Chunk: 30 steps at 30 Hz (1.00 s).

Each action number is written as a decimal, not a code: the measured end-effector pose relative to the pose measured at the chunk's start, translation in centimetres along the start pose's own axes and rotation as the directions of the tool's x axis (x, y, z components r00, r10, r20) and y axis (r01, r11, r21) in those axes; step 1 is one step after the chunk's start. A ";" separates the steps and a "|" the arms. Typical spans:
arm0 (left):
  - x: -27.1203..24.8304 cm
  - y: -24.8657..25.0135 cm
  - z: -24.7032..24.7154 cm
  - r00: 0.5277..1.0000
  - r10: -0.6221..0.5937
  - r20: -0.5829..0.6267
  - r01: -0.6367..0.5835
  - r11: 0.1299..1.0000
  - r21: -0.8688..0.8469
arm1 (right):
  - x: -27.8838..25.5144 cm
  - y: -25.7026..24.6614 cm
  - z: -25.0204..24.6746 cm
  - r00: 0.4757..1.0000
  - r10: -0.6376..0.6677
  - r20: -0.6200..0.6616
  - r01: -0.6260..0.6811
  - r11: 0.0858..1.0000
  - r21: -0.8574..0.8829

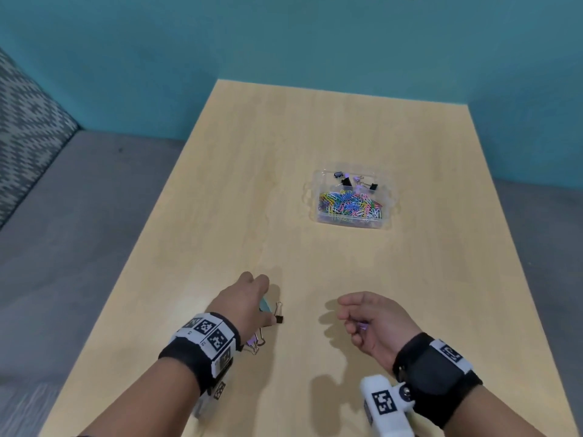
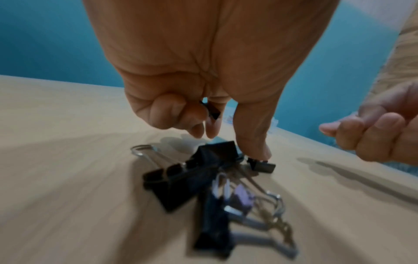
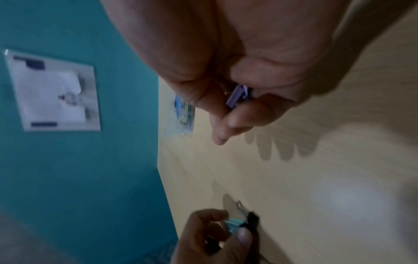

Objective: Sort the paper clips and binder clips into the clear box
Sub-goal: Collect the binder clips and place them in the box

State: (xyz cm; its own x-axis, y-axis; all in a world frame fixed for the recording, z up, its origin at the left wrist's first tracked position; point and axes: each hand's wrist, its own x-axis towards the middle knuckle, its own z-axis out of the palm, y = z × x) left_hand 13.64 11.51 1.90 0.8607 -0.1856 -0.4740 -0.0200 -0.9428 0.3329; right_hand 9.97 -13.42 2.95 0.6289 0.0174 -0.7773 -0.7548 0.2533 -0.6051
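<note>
The clear box [image 1: 385,197] stands mid-table, with coloured paper clips in its near part and a few binder clips [image 1: 347,181] in its far part. My left hand [image 1: 268,310] is low over a small pile of binder clips [image 2: 192,175] at the near left. Its curled fingers hold a small black binder clip [image 2: 213,111] and a light blue one [image 3: 234,224]. Its thumb touches another small black clip [image 1: 279,318] on the table. My right hand [image 1: 350,320] hovers to the right and pinches a purple binder clip [image 3: 237,96].
The wooden table [image 1: 315,127] runs back to a teal wall, with a grey floor along its left edge. A white notice [image 3: 54,91] hangs on the wall. Loose purple and black binder clips [image 1: 257,342] lie under my left wrist.
</note>
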 end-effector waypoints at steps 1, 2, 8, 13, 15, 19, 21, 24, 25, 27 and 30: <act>0.0 -0.1 0.1 1.000 0.006 0.012 -0.007 1.000 0.013 | 0.0 0.1 0.5 1.000 -0.007 -0.010 0.006 0.995 -0.097; 0.0 -0.1 0.1 1.000 0.014 0.012 -0.014 1.000 0.020 | 0.0 0.2 1.1 1.000 -0.017 -0.013 0.014 0.981 -0.192; 0.6 0.3 0.0 0.995 0.010 -0.101 -0.020 0.995 -0.097 | 0.0 1.2 4.3 0.980 -0.186 0.069 0.178 0.670 -0.721; -0.1 -0.7 -1.9 0.963 -0.254 -0.089 0.042 0.470 -0.882 | 0.4 0.8 7.5 0.905 -0.313 0.288 0.338 0.119 -0.934; -0.7 -1.8 -2.3 0.953 -0.296 0.060 0.081 0.061 -0.995 | 1.3 0.4 9.1 0.882 -0.363 0.300 0.328 0.017 -0.944; -2.8 -3.7 -2.2 0.946 -0.186 0.264 0.166 -0.421 -0.892 | 3.1 0.4 11.5 0.908 -0.310 0.284 0.269 -0.091 -0.959; -3.9 -4.4 -1.9 0.949 -0.149 0.276 0.166 -0.508 -0.845 | 3.5 0.4 12.0 0.926 -0.254 0.279 0.259 -0.109 -0.960; -4.9 -5.1 -1.2 0.936 -0.196 0.291 0.175 -0.459 -0.871 | 3.9 0.3 12.1 0.937 -0.209 0.280 0.257 -0.129 -0.958; -5.0 -5.4 -0.9 0.926 -0.245 0.285 0.177 -0.385 -0.906 | 4.1 0.2 12.0 0.934 -0.205 0.293 0.266 -0.149 -0.952; -5.2 -5.9 0.1 0.903 -0.356 0.242 0.197 -0.159 -0.967 | 4.3 -0.1 11.8 0.924 -0.195 0.329 0.292 -0.195 -0.936; -5.5 -6.0 1.3 0.880 -0.456 0.130 0.297 0.317 -0.901 | 4.5 -0.6 10.8 0.927 -0.163 0.337 0.311 -0.164 -0.936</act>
State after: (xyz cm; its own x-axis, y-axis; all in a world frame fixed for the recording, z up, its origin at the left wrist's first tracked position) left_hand 8.37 17.89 1.48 0.7008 0.2304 -0.6752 0.7076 -0.1044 0.6988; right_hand 15.27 -3.05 1.73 0.7693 0.3005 -0.5638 0.1447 -0.9415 -0.3043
